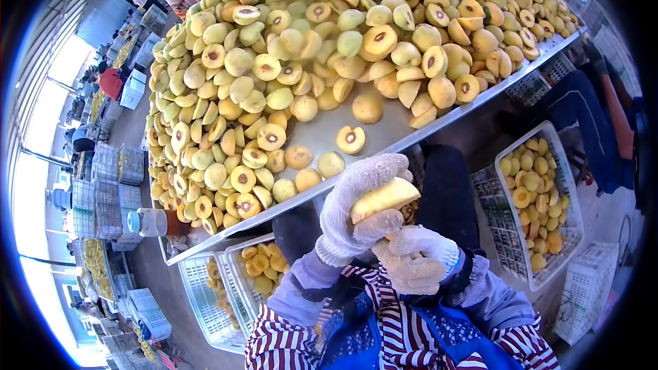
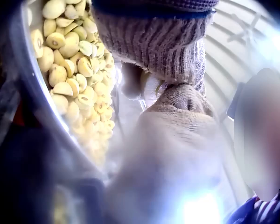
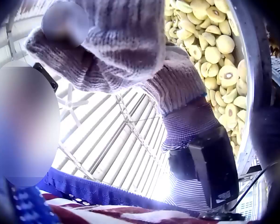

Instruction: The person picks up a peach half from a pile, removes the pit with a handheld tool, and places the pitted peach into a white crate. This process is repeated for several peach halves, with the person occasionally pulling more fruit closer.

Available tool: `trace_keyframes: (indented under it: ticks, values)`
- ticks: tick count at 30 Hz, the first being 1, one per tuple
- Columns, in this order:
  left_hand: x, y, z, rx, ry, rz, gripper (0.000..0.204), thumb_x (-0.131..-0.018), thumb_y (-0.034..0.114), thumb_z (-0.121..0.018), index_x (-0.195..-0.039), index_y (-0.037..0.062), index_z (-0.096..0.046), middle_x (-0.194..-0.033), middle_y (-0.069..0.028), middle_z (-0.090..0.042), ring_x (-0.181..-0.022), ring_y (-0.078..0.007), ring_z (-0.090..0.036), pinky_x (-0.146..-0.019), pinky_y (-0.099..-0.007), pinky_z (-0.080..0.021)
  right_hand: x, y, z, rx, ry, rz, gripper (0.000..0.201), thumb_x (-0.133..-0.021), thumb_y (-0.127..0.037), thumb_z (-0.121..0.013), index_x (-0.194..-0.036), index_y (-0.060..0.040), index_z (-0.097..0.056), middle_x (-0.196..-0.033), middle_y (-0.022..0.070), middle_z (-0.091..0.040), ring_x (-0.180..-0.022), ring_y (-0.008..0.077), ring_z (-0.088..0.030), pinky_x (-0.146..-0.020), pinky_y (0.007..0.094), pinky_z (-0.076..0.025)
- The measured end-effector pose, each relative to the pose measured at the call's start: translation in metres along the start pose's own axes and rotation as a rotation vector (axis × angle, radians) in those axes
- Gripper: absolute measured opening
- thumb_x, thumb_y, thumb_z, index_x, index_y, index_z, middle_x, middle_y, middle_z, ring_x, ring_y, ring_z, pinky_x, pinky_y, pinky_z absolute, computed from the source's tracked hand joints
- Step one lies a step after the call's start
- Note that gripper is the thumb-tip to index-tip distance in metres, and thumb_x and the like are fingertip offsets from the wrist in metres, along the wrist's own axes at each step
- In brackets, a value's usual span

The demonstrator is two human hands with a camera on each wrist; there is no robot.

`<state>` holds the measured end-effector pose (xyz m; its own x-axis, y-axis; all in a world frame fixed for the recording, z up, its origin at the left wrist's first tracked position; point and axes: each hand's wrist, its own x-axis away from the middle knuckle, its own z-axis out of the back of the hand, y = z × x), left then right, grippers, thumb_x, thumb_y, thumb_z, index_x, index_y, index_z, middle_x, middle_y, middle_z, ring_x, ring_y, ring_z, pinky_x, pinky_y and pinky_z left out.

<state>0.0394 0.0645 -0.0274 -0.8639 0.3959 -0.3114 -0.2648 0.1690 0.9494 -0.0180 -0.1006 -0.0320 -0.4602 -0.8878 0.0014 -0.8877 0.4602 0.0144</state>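
Note:
Gloved in white knit, my left hand (image 1: 360, 212) grips a yellow peach half (image 1: 385, 200), its cut edge facing up toward the head camera. My right hand (image 1: 418, 260), in the same kind of glove, is close below it with curled fingers right at the left hand's fingertips. I cannot tell whether the right fingers hold a small tool. Both hands are over my lap, just off the near edge of a metal table (image 1: 391, 120) heaped with halved peaches (image 1: 281, 44), many with pits showing. In the right wrist view the glove (image 3: 116, 46) hides the fingertips.
Crates of peach halves stand on the floor: one crate (image 1: 579, 233) at right, another white crate (image 1: 205, 315) at lower left. A jug with a pale blue lid (image 1: 147, 223) is at the table's left corner. Another person's leg (image 1: 582, 113) is at right; stacked crates (image 1: 103, 164) line the left.

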Motion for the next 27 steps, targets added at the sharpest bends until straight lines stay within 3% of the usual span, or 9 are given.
trace_keyframes:
  ticks: [5,6,11,14,16,19,20,26,27]
  values:
    - [-0.002,0.021,-0.03,0.728,0.292,0.345,0.046,-0.097,0.026,-0.062,-0.13,-0.0033,-0.052,-0.123,-0.0207,-0.062,-0.105,-0.0271,-0.065,-0.092,-0.0374,-0.053,-0.002,0.0,-0.013,0.318,0.358,0.086,0.031,-0.101,-0.029,-0.05,-0.078,-0.0077,-0.052,-0.048,-0.0029,-0.042,-0.032,0.0108,-0.039,-0.031,0.0247,-0.034]
    - [-0.002,0.019,-0.031,0.708,0.305,0.355,0.047,-0.098,0.03,-0.06,-0.13,-0.0031,-0.051,-0.122,-0.0189,-0.062,-0.105,-0.0256,-0.065,-0.092,-0.0364,-0.053,-0.003,0.0,-0.014,0.387,0.455,0.112,0.031,-0.101,-0.029,-0.05,-0.077,-0.0079,-0.052,-0.048,-0.0028,-0.042,-0.032,0.0109,-0.04,-0.031,0.0248,-0.034]
    - [-0.006,-0.005,0.0,-0.104,0.008,-0.082,0.041,-0.092,0.015,-0.07,-0.126,-0.003,-0.056,-0.122,-0.0165,-0.064,-0.106,-0.0243,-0.065,-0.093,-0.0355,-0.052,0.002,-0.001,-0.016,0.149,0.255,0.049,0.029,-0.101,-0.028,-0.05,-0.081,-0.0067,-0.052,-0.051,-0.0025,-0.045,-0.034,0.0107,-0.041,-0.033,0.0246,-0.035]
    - [-0.001,0.003,-0.014,0.325,0.061,0.053,0.049,-0.097,0.034,-0.063,-0.129,-0.0011,-0.053,-0.119,-0.0171,-0.064,-0.103,-0.0274,-0.066,-0.088,-0.0372,-0.055,0.003,0.007,0.004,-0.002,0.052,-0.029,0.019,-0.1,-0.023,-0.051,-0.098,-0.0048,-0.055,-0.067,-0.0007,-0.055,-0.05,0.0095,-0.053,-0.047,0.0207,-0.045]
    - [0.003,0.009,-0.026,0.692,0.128,0.189,0.055,-0.099,0.045,-0.057,-0.13,0.0002,-0.052,-0.119,-0.0175,-0.064,-0.101,-0.0289,-0.067,-0.084,-0.038,-0.057,0.001,0.013,0.004,0.103,0.259,0.051,0.016,-0.098,-0.02,-0.055,-0.101,-0.0046,-0.056,-0.075,0.0005,-0.057,-0.059,0.009,-0.056,-0.056,0.0198,-0.047]
    - [0.0,-0.002,-0.022,1.092,0.328,0.432,0.06,-0.101,0.054,-0.047,-0.132,0.003,-0.05,-0.12,-0.0174,-0.063,-0.1,-0.0299,-0.067,-0.076,-0.0377,-0.059,0.005,0.009,-0.014,0.302,0.204,0.101,0.014,-0.094,-0.017,-0.059,-0.099,-0.0043,-0.058,-0.081,0.0027,-0.06,-0.068,0.0091,-0.059,-0.064,0.0202,-0.047]
    - [0.002,-0.007,-0.019,0.928,0.432,0.448,0.058,-0.101,0.052,-0.049,-0.134,0.0047,-0.049,-0.123,-0.0176,-0.061,-0.101,-0.0305,-0.067,-0.074,-0.037,-0.059,0.006,0.007,-0.02,0.369,0.117,0.101,0.013,-0.093,-0.017,-0.06,-0.098,-0.0042,-0.058,-0.082,0.0034,-0.06,-0.07,0.0093,-0.059,-0.066,0.0206,-0.047]
    - [0.062,-0.002,0.049,0.263,0.695,0.282,0.055,-0.101,0.048,-0.051,-0.137,0.0065,-0.048,-0.12,-0.0154,-0.061,-0.1,-0.0281,-0.066,-0.074,-0.0394,-0.06,0.002,-0.008,-0.002,0.735,0.507,-0.09,0.016,-0.093,-0.02,-0.061,-0.086,-0.0057,-0.061,-0.057,0.0002,-0.052,-0.041,0.0082,-0.045,-0.038,0.0234,-0.033]
    - [0.084,0.002,0.067,0.152,0.857,0.273,0.053,-0.1,0.046,-0.054,-0.134,0.0051,-0.051,-0.117,-0.0151,-0.062,-0.098,-0.0272,-0.066,-0.075,-0.0405,-0.061,0.001,-0.011,0.002,0.802,0.563,-0.133,0.018,-0.094,-0.021,-0.061,-0.085,-0.0061,-0.061,-0.051,-0.0007,-0.05,-0.035,0.008,-0.041,-0.033,0.024,-0.029]
